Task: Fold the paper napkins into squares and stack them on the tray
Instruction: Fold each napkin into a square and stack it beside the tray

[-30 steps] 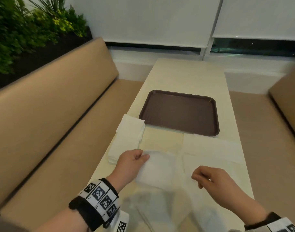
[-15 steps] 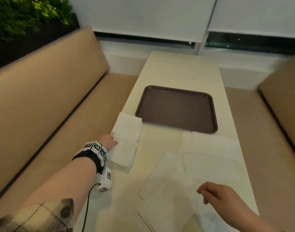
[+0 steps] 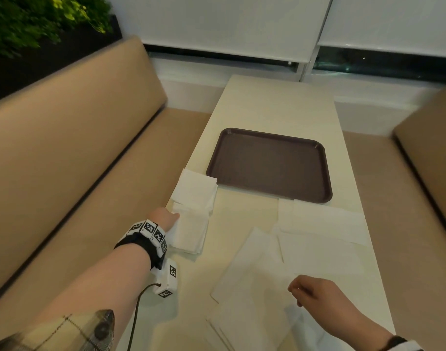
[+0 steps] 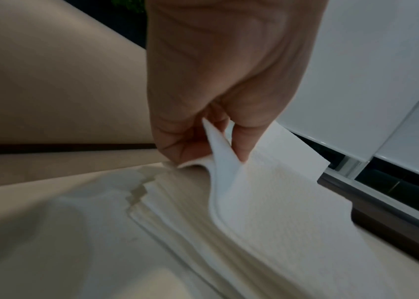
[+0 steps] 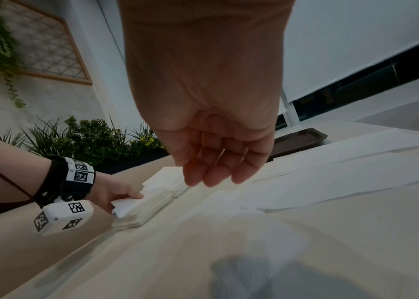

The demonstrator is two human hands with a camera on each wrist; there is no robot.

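A pile of white folded napkins (image 3: 191, 219) lies at the table's left edge, just before the brown tray (image 3: 268, 163), which holds nothing. My left hand (image 3: 166, 219) pinches the edge of the pile's top napkin (image 4: 262, 182) between thumb and fingers and lifts that edge. Several unfolded napkins (image 3: 305, 249) lie spread across the near middle and right of the table. My right hand (image 3: 310, 292) hovers over them with fingers loosely curled (image 5: 216, 172) and nothing in it.
The cream table (image 3: 275, 105) runs away from me to a window sill. Tan bench seats (image 3: 65, 138) flank it on both sides. A planter with green plants (image 3: 39, 21) stands behind the left bench.
My left hand left the napkin in front of me, reached left to the pile and now lifts its top napkin's edge. My right hand has stayed near the spread napkins.
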